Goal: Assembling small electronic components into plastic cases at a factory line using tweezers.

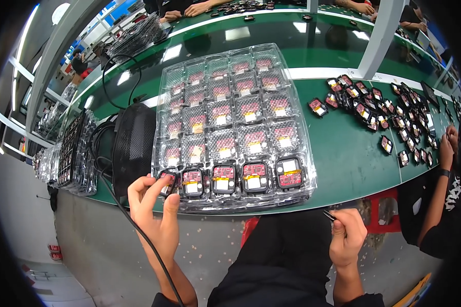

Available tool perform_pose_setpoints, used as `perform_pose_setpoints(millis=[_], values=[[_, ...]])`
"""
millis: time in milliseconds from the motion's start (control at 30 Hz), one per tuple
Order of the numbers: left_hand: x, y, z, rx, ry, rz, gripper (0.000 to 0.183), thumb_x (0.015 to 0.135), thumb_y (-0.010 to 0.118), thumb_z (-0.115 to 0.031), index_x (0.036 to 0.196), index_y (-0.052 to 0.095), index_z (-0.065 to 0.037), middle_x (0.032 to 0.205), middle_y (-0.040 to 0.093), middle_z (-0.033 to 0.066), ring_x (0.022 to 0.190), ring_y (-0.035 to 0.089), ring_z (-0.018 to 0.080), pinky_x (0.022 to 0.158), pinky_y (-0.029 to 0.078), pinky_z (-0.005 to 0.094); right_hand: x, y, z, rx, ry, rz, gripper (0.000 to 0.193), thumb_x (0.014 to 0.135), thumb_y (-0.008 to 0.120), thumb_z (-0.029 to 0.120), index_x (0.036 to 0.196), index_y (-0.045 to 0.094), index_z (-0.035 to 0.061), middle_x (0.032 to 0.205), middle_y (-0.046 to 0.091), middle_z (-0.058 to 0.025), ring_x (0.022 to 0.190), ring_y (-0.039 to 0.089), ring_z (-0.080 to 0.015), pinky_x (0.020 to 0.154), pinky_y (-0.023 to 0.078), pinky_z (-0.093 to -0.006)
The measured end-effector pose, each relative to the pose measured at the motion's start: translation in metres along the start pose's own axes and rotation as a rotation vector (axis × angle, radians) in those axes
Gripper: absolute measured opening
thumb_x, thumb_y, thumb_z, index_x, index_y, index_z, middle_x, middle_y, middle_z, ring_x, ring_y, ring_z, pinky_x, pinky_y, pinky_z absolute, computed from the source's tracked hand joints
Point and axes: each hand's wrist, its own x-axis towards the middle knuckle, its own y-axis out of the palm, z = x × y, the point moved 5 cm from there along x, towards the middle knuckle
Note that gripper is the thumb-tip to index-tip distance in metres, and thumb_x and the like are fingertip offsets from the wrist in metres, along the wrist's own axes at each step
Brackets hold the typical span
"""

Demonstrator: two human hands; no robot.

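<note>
My left hand (156, 210) is at the near left corner of a clear plastic blister tray (301, 128). Its fingers grip a small black-framed electronic module (165, 190), tilted in the leftmost pocket of the front row. Beside it in that row sit more such modules with red boards, white blocks and yellow strips, among them one module (192, 181) in the pocket just to the right. Further rows show red boards through clear plastic. Low on the right, off the table edge, my right hand (347, 235) pinches dark tweezers (329, 215), their tips pointing toward the tray.
A heap of loose modules (363, 105) spreads over the green table (338, 158) at right, near a co-worker's hand (448, 146). Left of the tray stand a black mesh box (138, 138) and stacked trays (77, 153). A black cable (133, 225) crosses my left forearm.
</note>
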Motion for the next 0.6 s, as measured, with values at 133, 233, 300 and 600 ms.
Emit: perform_pose_setpoints(millis=[133, 233, 300, 600], values=[[-0.002, 0.007, 0.006, -0.099, 0.006, 0.054, 0.026, 0.101, 0.066, -0.013, 0.122, 0.069, 0.002, 0.123, 0.059, 0.0121, 0.115, 0.058, 0.0242, 0.102, 0.044, 0.0329, -0.002, -0.009, -0.002, -0.034, 0.057, -0.014, 0.009, 0.097, 0.068, 0.006, 0.101, 0.071, -0.0012, 0.089, 0.069, -0.0156, 0.069, 0.066, -0.0278, 0.059, 0.052, -0.0341], [0.002, 0.003, 0.01, -0.038, 0.068, 0.047, 0.017, 0.096, 0.062, 0.002, 0.112, 0.068, 0.002, 0.124, 0.059, 0.0139, 0.118, 0.058, 0.0254, 0.105, 0.043, 0.0351, 0.012, -0.012, 0.001, -0.067, -0.022, -0.065, 0.009, 0.094, 0.07, 0.004, 0.102, 0.072, 0.0005, 0.092, 0.07, -0.0158, 0.075, 0.068, -0.0326, 0.064, 0.055, -0.0386], [-0.001, -0.011, 0.019, -0.019, 0.053, 0.026, 0.007, 0.097, 0.063, 0.001, 0.104, 0.065, 0.002, 0.121, 0.059, 0.0138, 0.118, 0.058, 0.0259, 0.107, 0.042, 0.0354, 0.025, -0.012, -0.002, -0.066, -0.057, -0.066, 0.012, 0.091, 0.071, 0.0, 0.103, 0.072, 0.0009, 0.095, 0.068, -0.0154, 0.074, 0.068, -0.0322, 0.063, 0.055, -0.0386], [0.001, 0.008, 0.021, -0.047, 0.059, -0.025, 0.02, 0.097, 0.073, -0.009, 0.106, 0.074, 0.009, 0.13, 0.062, 0.0202, 0.106, 0.066, 0.0302, 0.09, 0.056, 0.0372, 0.055, -0.084, -0.07, -0.606, 0.24, -0.372, 0.03, 0.094, 0.072, 0.02, 0.117, 0.067, 0.0016, 0.115, 0.06, -0.0177, 0.077, 0.07, -0.0398, 0.068, 0.056, -0.0468]])
